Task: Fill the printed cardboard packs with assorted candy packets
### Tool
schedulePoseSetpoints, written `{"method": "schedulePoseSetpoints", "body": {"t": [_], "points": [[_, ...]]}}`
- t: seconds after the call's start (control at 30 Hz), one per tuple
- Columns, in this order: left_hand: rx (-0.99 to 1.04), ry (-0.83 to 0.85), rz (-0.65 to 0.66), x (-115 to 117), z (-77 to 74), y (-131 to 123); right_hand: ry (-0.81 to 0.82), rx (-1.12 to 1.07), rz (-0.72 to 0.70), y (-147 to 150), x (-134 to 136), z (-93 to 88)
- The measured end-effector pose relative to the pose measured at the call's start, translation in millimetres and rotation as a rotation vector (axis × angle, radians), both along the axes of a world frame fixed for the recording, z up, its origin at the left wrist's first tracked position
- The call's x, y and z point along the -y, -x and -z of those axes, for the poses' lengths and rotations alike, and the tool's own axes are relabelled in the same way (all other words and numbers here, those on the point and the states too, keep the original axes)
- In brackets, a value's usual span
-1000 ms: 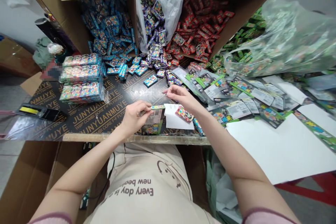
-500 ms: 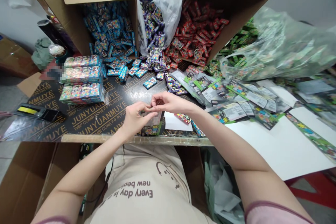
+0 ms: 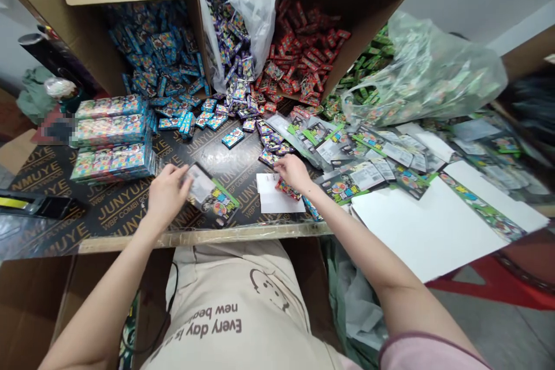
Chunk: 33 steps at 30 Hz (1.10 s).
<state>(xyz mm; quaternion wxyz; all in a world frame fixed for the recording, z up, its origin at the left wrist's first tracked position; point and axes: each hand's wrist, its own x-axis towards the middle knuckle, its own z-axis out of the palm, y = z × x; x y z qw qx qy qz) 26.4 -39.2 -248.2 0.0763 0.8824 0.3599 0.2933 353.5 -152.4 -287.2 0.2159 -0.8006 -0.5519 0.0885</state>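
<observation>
My left hand is closed on the edge of a flat plastic pouch with a clear window and a black and green printed end. The pouch lies low over the dark board. My right hand is bent with its fingertips together at the edge of a small purple packet, nearest me in a purple cluster. Just under that hand a red packet lies on a white paper piece. A blue packet is partly hidden beneath my right forearm.
Stacked wrapped bundles stand at left, beside a black tool with a yellow strip. Behind are a carton of blue packets, a bag of purple ones and a carton of red ones. Pouches and white sheets cover the right.
My hands, together over the pouch before, have moved apart. My left hand has drawn left with the pouch; my right has gone right to the packets. The view has shifted a little right.
</observation>
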Motion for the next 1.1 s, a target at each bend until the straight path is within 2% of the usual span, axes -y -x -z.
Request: {"method": "schedulePoseSetpoints", "body": {"t": [0.07, 0.1, 0.17, 0.23, 0.3, 0.4, 0.47, 0.5, 0.57, 0.67, 0.73, 0.8, 0.9, 1.0, 1.1], "points": [[-0.193, -0.035, -0.002, -10, 9.5, 8, 0.094, 0.091, -0.004, -4, 9, 17.1], [-0.268, -0.040, 0.048, -11, 14.2, 8, 0.107, 0.109, 0.000, -3, 12, 23.9], [-0.370, 0.002, 0.217, -8, 23.7, -2, 0.093, 0.117, 0.023, 2, 15, 33.4], [-0.456, 0.107, 0.399, -1, 33.3, -19, 0.065, 0.110, 0.040, 7, 15, 38.1], [-0.549, 0.231, 0.523, 4, 41.9, -36, 0.041, 0.097, 0.043, 12, 15, 39.5], [-0.663, 0.368, 0.575, 3, 47.1, -53, 0.016, 0.081, 0.049, 15, 16, 39.6], [-0.663, 0.479, 0.564, -1, 40.6, -58, 0.009, 0.072, 0.059, 14, 19, 39.9], [-0.617, 0.542, 0.548, -4, 33.8, -58, 0.009, 0.068, 0.063, 13, 20, 40.2], [-0.400, 0.638, 0.495, -8, 14.6, -56, 0.004, 0.037, 0.070, 9, 23, 40.6], [0.078, 0.601, 0.417, -12, -16.8, -48, -0.074, -0.085, 0.078, 6, 26, 35.2], [0.326, 0.572, 0.403, -12, -28.7, -44, -0.214, -0.180, 0.090, 9, 24, 23.3], [0.483, 0.597, 0.390, -8, -29.1, -43, -0.388, -0.287, 0.095, 21, 19, 4.0], [0.574, 0.653, 0.342, 3, -16.6, -47, -0.575, -0.551, 0.001, 52, 11, -30.5], [0.575, 0.680, 0.337, 15, -8.8, -53, -0.590, -0.788, -0.153, 84, 4, -53.9], [0.571, 0.697, 0.344, 23, -14.4, -55, -0.558, -0.861, -0.181, 102, 1, -60.0]]}}
